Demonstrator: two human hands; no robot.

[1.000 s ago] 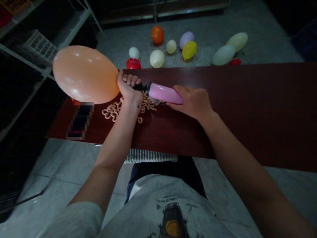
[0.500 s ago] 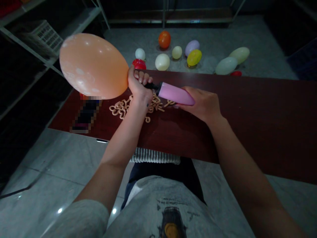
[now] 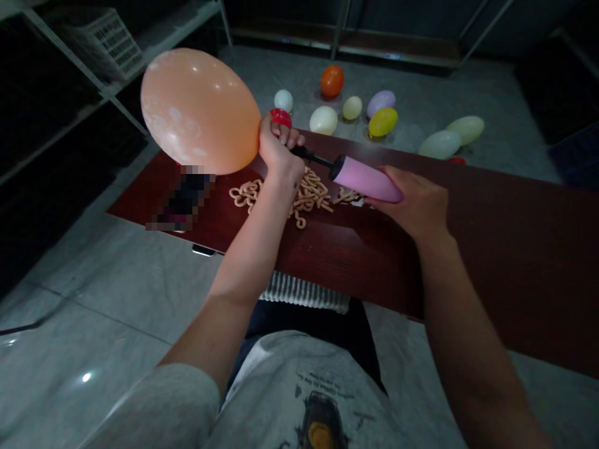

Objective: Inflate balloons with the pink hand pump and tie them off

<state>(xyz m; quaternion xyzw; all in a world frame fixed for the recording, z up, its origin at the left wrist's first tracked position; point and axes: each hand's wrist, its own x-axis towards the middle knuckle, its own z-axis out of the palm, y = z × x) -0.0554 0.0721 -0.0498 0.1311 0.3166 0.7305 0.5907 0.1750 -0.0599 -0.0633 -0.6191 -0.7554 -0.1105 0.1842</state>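
Note:
A large peach balloon [image 3: 199, 112], fully blown up, hangs above the left end of the dark red table [image 3: 515, 231]. My left hand [image 3: 277, 149] is closed around the balloon's neck where it meets the black nozzle of a pink hand pump [image 3: 365, 181]. Farther right, my right hand [image 3: 416, 202] is wrapped round the pink pump body, and the black rod between the two hands is drawn out. Under the pump lies a heap of limp peach balloons [image 3: 299, 194] on the table.
A blurred dark object [image 3: 182, 196] lies on the table's left end. Several inflated balloons rest on the floor beyond the table, among them an orange balloon [image 3: 332, 80] and a yellow balloon [image 3: 382, 121]. Metal shelving with a white basket [image 3: 100, 40] stands at the left.
My right hand has pulled the pink pump body to the right, exposing more black rod. The view has swung so the balloon and hands sit farther right and higher.

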